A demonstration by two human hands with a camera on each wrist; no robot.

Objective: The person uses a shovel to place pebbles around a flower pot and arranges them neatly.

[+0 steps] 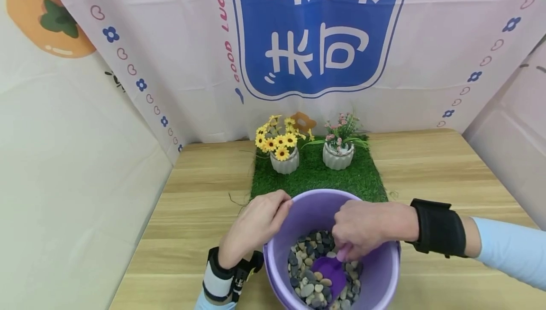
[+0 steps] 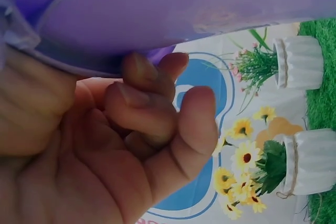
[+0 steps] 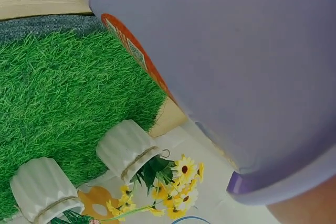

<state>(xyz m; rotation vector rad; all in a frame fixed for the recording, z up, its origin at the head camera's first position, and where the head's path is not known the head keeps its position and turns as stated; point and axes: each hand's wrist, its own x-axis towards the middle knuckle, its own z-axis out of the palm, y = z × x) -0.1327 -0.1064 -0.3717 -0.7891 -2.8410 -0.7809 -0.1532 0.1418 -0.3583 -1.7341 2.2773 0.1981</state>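
A purple bucket (image 1: 276, 272) stands near me on the table, with grey, black and tan pebbles (image 1: 308, 291) covering its bottom. My left hand (image 1: 262, 217) grips the bucket's rim on the left side, its fingers curled at the edge in the left wrist view. Reaching down inside, my right hand (image 1: 358, 228) holds a small purple shovel (image 1: 337, 277) by its pink handle. The shovel's blade lies among the pebbles, with a few against it. In the right wrist view the bucket's outer wall hides most of that hand.
Behind the bucket, a green turf mat (image 1: 315, 182) lies on the wooden table (image 1: 192, 215). On it stand a white pot of yellow flowers (image 1: 285, 160) and a white pot of pink flowers (image 1: 338, 156). A printed cloth (image 1: 192, 63) hangs at the back.
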